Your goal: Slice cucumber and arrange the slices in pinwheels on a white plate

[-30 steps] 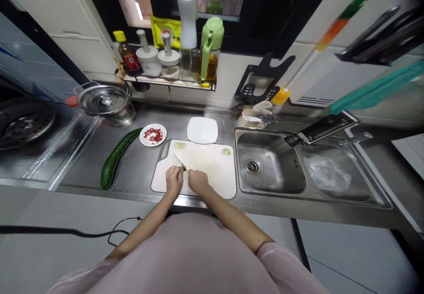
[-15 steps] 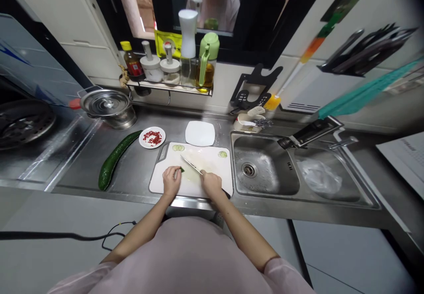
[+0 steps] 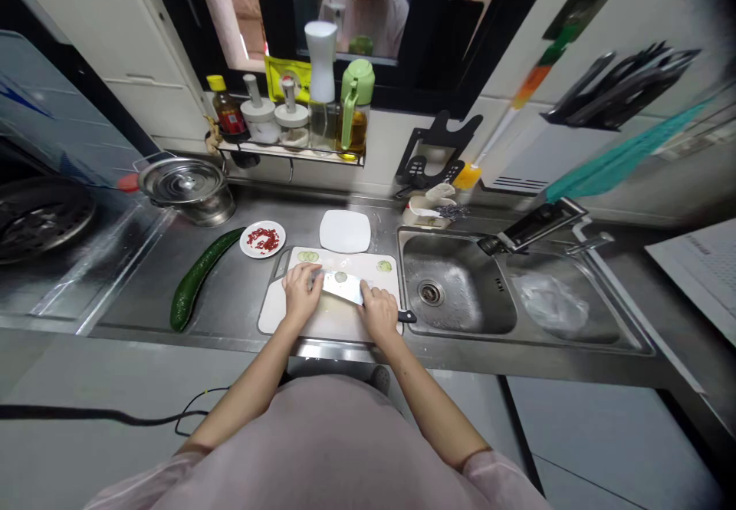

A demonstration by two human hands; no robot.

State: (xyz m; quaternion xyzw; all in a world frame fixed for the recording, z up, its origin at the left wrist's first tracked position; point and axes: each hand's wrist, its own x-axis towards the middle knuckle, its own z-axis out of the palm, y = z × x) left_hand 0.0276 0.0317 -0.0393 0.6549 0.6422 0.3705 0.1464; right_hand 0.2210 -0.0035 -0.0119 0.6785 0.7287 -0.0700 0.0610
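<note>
My right hand (image 3: 378, 312) grips a broad kitchen knife (image 3: 345, 289) near the handle. Its blade lies tilted flat, face up, above the white cutting board (image 3: 276, 312), with a pale green slice (image 3: 340, 277) on it. At the blade's left end is my left hand (image 3: 301, 289), thumb and fingers drawn together; what they pinch is hidden. Thin cucumber slices (image 3: 308, 256) lie at the board's upper left, and a small pile of slices (image 3: 384, 266) at its upper right. A long green cucumber (image 3: 198, 280) rests on the counter to the left.
Behind the board are a white square plate (image 3: 345, 231) and a small plate with chopped red bits (image 3: 276, 248). A steel sink (image 3: 460, 326) adjoins the board's right side. A lidded steel pot (image 3: 198, 209) stands back left, and a rack of condiments (image 3: 322, 156) hangs behind.
The knife has turned from edge-down to flat, and a slice now shows on its blade. My left hand has moved slightly up and right to the blade's end.
</note>
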